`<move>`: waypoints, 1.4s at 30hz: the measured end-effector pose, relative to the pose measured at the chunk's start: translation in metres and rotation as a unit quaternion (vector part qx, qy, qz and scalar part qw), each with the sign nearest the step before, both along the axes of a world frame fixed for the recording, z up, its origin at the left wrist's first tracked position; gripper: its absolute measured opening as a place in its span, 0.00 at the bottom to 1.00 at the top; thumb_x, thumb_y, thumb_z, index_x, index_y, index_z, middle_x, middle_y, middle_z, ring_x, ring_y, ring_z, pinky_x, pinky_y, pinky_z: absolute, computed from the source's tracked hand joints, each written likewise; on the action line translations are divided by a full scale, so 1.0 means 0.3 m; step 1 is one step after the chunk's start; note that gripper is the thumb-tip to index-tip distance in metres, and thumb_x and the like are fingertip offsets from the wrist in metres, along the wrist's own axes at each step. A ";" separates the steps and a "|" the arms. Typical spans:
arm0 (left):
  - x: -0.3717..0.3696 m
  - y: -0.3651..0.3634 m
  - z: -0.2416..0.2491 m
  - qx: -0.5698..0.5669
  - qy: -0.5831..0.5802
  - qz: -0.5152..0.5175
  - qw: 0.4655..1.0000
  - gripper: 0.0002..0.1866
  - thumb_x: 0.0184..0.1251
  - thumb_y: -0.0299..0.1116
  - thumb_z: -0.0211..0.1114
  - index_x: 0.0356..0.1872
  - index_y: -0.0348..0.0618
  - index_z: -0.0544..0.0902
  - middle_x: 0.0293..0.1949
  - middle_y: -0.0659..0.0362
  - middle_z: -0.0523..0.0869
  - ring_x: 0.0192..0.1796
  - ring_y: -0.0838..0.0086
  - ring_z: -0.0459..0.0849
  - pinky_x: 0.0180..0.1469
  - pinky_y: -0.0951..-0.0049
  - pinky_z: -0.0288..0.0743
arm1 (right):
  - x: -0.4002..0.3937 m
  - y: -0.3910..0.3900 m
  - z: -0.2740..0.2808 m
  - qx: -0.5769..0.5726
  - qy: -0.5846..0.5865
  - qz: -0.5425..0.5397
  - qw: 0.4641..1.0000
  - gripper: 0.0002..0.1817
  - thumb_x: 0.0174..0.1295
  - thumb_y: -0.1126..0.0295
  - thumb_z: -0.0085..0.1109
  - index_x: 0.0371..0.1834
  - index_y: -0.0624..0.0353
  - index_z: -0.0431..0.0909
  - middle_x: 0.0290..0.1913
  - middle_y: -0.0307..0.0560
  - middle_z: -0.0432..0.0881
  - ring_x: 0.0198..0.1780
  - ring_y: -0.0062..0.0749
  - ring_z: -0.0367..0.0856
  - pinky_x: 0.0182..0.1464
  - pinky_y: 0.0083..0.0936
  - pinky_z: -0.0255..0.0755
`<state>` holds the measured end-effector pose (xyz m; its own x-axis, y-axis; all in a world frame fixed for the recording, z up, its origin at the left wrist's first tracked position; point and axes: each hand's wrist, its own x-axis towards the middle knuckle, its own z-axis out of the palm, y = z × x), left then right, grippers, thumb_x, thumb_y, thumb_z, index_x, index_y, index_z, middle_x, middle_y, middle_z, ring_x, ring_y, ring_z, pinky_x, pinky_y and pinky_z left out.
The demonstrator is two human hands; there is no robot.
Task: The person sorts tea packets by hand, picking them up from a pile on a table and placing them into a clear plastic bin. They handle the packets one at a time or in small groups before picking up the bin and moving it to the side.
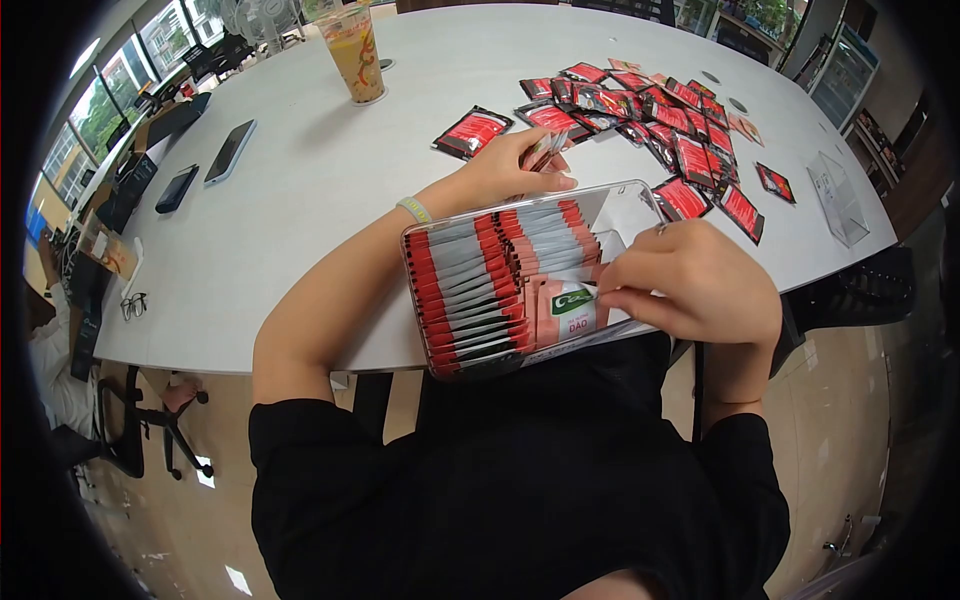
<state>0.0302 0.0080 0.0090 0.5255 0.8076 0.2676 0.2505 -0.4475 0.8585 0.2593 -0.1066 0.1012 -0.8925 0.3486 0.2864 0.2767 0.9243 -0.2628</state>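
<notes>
A clear plastic box [425,320] rests tilted at the table's near edge, against my body. Rows of red and silver sachets [465,290] stand packed upright on its left side. In the front right part is a pink tea sachet [570,310] with a green logo and the word "DAO"; my right hand [700,280] is closed, pinching its right edge. Beyond the box, my left hand [510,165] is closed around a few small sachets [545,150], partly hidden by the fingers. A pile of red and black sachets [690,150] lies past my hands.
On the white table [300,230] are a cup with an orange drink [355,55], two phones [230,150], glasses [133,305] and a clear acrylic holder [838,200] at the right edge. Another person [60,340] sits at far left. A black chair [855,295] stands right.
</notes>
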 end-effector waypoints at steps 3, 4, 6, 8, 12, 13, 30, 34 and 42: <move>-0.006 0.003 -0.002 -0.004 0.010 0.004 1.000 0.29 0.53 0.42 0.69 0.54 0.40 0.72 0.42 0.56 0.82 0.44 0.75 0.79 0.48 0.74 0.71 | 0.005 0.011 0.007 -0.028 0.021 -0.014 0.999 0.07 0.49 0.70 0.61 0.31 0.59 0.76 0.24 0.46 0.78 0.26 0.42 0.77 0.29 0.32 0.71; -0.005 0.003 0.001 -0.010 0.021 0.007 1.000 0.29 0.54 0.42 0.68 0.55 0.40 0.72 0.42 0.55 0.82 0.44 0.76 0.79 0.48 0.74 0.71 | 0.007 0.012 0.009 -0.037 0.011 -0.018 0.999 0.07 0.49 0.70 0.61 0.31 0.59 0.76 0.27 0.46 0.78 0.29 0.41 0.78 0.31 0.32 0.71; -0.003 0.003 0.002 -0.007 0.017 0.004 1.000 0.29 0.54 0.41 0.68 0.55 0.40 0.72 0.42 0.55 0.82 0.44 0.76 0.79 0.48 0.75 0.71 | -0.006 0.019 -0.015 -0.005 0.021 -0.001 1.000 0.08 0.49 0.70 0.61 0.32 0.60 0.76 0.32 0.46 0.77 0.32 0.41 0.77 0.34 0.33 0.71; -0.001 0.004 0.001 -0.005 0.012 0.002 1.000 0.28 0.54 0.41 0.68 0.55 0.40 0.71 0.42 0.55 0.82 0.44 0.76 0.79 0.49 0.75 0.71 | -0.028 0.020 -0.031 0.025 0.030 0.019 0.999 0.09 0.49 0.70 0.62 0.33 0.60 0.76 0.36 0.46 0.77 0.36 0.41 0.77 0.37 0.33 0.71; -0.005 0.001 -0.001 0.006 0.011 0.005 1.000 0.29 0.54 0.41 0.68 0.55 0.40 0.71 0.42 0.55 0.82 0.45 0.76 0.79 0.49 0.75 0.70 | -0.049 -0.009 -0.042 0.023 0.101 0.006 0.995 0.17 0.45 0.68 0.67 0.40 0.61 0.79 0.41 0.46 0.77 0.38 0.39 0.75 0.40 0.30 0.70; -0.005 0.007 -0.002 0.017 0.023 0.007 1.000 0.29 0.54 0.41 0.68 0.55 0.40 0.71 0.42 0.55 0.82 0.45 0.75 0.79 0.49 0.75 0.70 | -0.046 -0.021 -0.039 0.005 0.095 0.004 0.995 0.19 0.45 0.68 0.67 0.42 0.61 0.78 0.39 0.45 0.77 0.36 0.39 0.75 0.40 0.30 0.69; -0.001 0.006 -0.011 0.020 0.012 0.017 1.000 0.25 0.52 0.43 0.69 0.47 0.39 0.74 0.38 0.57 0.81 0.41 0.77 0.78 0.45 0.77 0.70 | -0.028 -0.057 -0.037 0.034 0.105 0.043 0.993 0.11 0.41 0.75 0.65 0.32 0.59 0.84 0.28 0.39 0.77 0.31 0.31 0.75 0.36 0.26 0.65; 0.007 -0.002 -0.011 0.028 -0.020 0.023 0.999 0.24 0.50 0.47 0.70 0.38 0.37 0.76 0.34 0.59 0.80 0.38 0.77 0.77 0.42 0.76 0.70 | -0.033 -0.055 -0.030 0.029 0.091 0.050 0.994 0.08 0.41 0.75 0.64 0.28 0.58 0.83 0.27 0.37 0.78 0.28 0.30 0.76 0.34 0.24 0.65; 0.007 -0.002 -0.007 0.031 -0.001 0.020 0.999 0.24 0.50 0.47 0.70 0.38 0.37 0.76 0.35 0.58 0.80 0.39 0.76 0.77 0.42 0.75 0.70 | -0.037 -0.057 -0.042 0.091 0.096 0.031 0.991 0.08 0.39 0.74 0.63 0.26 0.58 0.80 0.26 0.38 0.78 0.27 0.31 0.76 0.28 0.26 0.67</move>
